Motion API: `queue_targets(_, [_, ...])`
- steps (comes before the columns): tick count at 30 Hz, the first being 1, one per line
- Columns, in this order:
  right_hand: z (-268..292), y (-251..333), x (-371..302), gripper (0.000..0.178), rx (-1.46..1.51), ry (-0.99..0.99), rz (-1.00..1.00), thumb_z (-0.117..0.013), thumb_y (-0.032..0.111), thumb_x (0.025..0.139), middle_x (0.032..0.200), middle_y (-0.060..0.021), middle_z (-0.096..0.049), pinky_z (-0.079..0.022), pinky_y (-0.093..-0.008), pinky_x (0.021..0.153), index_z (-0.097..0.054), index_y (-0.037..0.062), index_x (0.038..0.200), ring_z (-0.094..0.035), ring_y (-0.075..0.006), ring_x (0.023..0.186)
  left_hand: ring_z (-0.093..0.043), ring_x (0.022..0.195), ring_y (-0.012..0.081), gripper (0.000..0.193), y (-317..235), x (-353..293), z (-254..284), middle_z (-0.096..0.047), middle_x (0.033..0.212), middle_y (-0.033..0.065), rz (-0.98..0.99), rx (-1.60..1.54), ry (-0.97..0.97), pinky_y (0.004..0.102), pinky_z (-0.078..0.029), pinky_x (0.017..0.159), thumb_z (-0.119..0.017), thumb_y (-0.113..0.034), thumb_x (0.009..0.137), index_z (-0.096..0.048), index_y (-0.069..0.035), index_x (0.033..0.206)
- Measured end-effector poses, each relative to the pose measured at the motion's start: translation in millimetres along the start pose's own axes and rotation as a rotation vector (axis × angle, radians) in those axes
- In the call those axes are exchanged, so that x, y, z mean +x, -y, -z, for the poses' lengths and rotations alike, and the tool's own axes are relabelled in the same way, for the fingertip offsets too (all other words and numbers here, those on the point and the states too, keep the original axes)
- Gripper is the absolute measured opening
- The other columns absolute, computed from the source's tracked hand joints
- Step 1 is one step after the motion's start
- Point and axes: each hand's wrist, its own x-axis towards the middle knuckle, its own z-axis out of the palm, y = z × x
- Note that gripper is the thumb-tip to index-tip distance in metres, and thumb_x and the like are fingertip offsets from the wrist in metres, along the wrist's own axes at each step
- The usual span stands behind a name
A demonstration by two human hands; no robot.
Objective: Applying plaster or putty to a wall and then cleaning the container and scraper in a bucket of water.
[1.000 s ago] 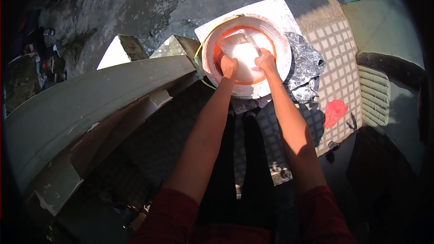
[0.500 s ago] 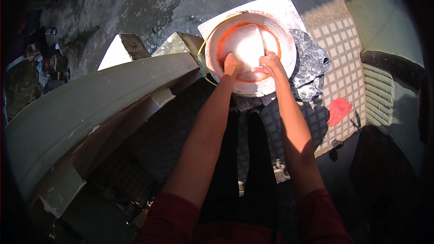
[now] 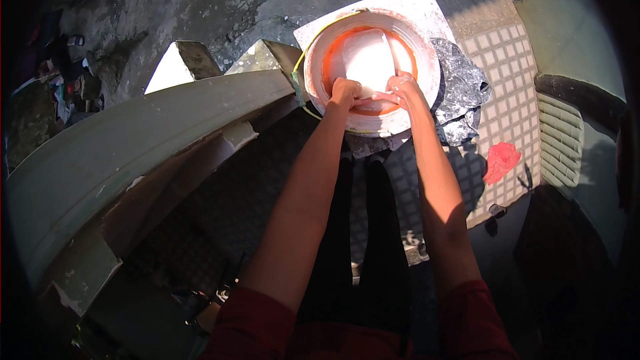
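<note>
Your forearms reach straight out, side by side, over your dark trousers [image 3: 385, 227]; off to your right lies a crumpled red scrap [image 3: 501, 162] on the tiled floor [image 3: 499, 67]. Your left hand [image 3: 345, 91] and right hand [image 3: 403, 88] sit level inside the near half of the bucket [image 3: 429, 70]; each grip looks clamped on the near end of the pale flat piece [image 3: 369, 60], though glare hides some fingertips. The piece lies directly ahead of both grips, its long axis appearing to run away from you; its straight right edge leads back to your right hand, and neither hand is clearly nearer. Around it shows the bucket's orange inner band; the far corner of the white slab [image 3: 427, 3] shows beyond.
</note>
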Motion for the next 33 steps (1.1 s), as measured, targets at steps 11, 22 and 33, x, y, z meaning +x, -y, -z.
queue_targets(11, [-3,0,-9,0.054,-0.035,0.061,-0.026,-0.040,-0.017,0.070,0.116,-0.0204,-0.049,-0.061,-0.0389,0.071,-0.042,-0.0058,0.122,-0.061,-0.0393,0.090,-0.067,0.082,0.0361,0.024,-10,-15,13,-0.064,0.085,0.0291,-0.413,0.709,-0.170,0.0405,-0.052,0.064,-0.062,-0.006,0.070,-0.064,0.010,0.088])
queue_targets(22, [0,3,-18,0.073,0.036,0.135,-0.124,-0.043,-0.016,0.069,0.120,-0.0230,-0.040,-0.061,-0.0352,0.069,-0.021,-0.0019,0.138,-0.061,-0.0354,0.091,-0.062,0.093,0.0408,0.034,-27,-3,20,-0.061,0.095,0.0320,-0.627,0.866,-0.111,0.0412,-0.050,0.081,-0.057,-0.018,0.073,-0.062,0.011,0.091])
queue_targets(33, [2,1,-31,0.071,0.059,0.217,-0.165,-0.044,-0.017,0.070,0.118,-0.0265,-0.041,-0.060,-0.0323,0.065,-0.017,-0.0059,0.134,-0.065,-0.0367,0.082,-0.059,0.101,0.0410,0.037,-53,2,7,-0.061,0.101,0.0305,-0.582,0.926,-0.262,0.0440,-0.048,0.087,-0.053,-0.025,0.084,-0.064,0.008,0.097])
